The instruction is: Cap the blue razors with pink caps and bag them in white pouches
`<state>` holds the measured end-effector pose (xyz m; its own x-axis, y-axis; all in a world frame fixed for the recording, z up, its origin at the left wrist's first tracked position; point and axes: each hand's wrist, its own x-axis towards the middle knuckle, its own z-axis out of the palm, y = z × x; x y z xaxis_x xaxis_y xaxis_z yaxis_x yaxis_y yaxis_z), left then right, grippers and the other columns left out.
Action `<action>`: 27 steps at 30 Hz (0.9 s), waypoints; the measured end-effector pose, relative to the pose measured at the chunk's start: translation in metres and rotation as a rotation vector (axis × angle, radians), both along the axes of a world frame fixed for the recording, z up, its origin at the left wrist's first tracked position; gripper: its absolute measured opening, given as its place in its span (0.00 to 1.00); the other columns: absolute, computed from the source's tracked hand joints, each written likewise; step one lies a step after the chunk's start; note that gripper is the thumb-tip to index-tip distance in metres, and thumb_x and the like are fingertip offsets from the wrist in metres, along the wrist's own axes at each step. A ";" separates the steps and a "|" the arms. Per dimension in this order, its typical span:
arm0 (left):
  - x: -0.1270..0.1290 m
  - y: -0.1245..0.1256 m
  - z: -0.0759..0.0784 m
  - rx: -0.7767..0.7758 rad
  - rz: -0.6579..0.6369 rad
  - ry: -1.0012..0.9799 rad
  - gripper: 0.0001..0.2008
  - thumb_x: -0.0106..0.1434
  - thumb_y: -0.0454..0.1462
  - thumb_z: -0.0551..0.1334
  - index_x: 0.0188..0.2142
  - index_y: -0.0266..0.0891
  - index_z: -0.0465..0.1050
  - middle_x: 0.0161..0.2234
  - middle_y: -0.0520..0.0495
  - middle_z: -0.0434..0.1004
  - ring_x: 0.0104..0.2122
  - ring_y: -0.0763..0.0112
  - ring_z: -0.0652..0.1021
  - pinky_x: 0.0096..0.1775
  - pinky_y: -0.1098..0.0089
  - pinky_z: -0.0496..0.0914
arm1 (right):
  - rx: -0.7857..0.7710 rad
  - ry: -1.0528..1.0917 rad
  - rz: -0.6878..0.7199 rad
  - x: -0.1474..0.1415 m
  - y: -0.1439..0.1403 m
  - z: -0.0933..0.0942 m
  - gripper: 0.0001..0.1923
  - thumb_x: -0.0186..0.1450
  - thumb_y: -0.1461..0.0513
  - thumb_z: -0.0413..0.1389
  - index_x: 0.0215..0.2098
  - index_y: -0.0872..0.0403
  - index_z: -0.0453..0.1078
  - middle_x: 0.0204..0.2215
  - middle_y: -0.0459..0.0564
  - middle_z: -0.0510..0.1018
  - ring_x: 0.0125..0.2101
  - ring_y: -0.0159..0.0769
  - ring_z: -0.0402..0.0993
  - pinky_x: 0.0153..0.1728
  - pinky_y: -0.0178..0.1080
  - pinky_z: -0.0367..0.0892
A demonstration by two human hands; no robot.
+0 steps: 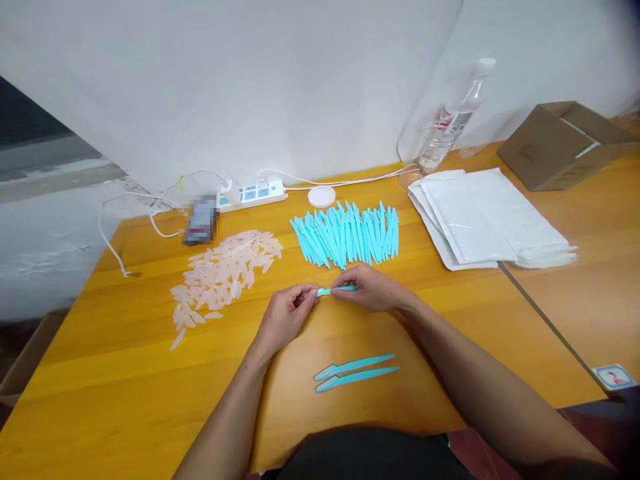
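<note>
We hold 1 turquoise stick (325, 292) between our hands, just above the table (125, 387). Our right hand (373, 288) grasps its handle between thumb and fingers; our left hand (287, 313) pinches the opposite end. Nearer our body, 2 finished-looking sticks (356, 373) lie side by side. Beyond our hands we see a turquoise pile (347, 237), with scattered pale pink pieces (227, 270) to its left. Behind these lie a round white lid (321, 196) and a power strip (260, 193); to the right, white bags (480, 217), a clear bottle (453, 123) and a cardboard box (550, 150).
</note>
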<state>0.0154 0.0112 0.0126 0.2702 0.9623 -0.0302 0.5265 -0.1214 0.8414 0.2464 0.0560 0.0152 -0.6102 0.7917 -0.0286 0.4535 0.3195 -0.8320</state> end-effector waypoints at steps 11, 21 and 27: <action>-0.001 -0.073 0.009 0.161 -0.201 0.201 0.11 0.69 0.41 0.63 0.48 0.48 0.81 0.40 0.43 0.80 0.42 0.60 0.78 0.44 0.60 0.71 | -0.346 -0.156 0.092 0.031 0.005 0.020 0.20 0.66 0.49 0.55 0.27 0.54 0.75 0.18 0.44 0.75 0.18 0.29 0.67 0.20 0.33 0.57; 0.012 -0.074 0.014 0.191 -0.384 0.222 0.12 0.71 0.38 0.60 0.50 0.50 0.79 0.43 0.44 0.78 0.44 0.63 0.76 0.45 0.60 0.68 | 0.132 -0.105 -0.569 0.019 0.013 0.002 0.14 0.64 0.53 0.58 0.32 0.55 0.77 0.21 0.45 0.75 0.23 0.30 0.66 0.27 0.34 0.57; -0.005 -0.060 0.023 0.219 -0.202 0.183 0.18 0.69 0.40 0.63 0.58 0.51 0.74 0.48 0.44 0.77 0.49 0.61 0.76 0.50 0.61 0.71 | 0.194 -0.270 -0.716 -0.004 0.022 -0.007 0.22 0.66 0.47 0.57 0.44 0.56 0.78 0.28 0.52 0.81 0.32 0.41 0.77 0.36 0.38 0.64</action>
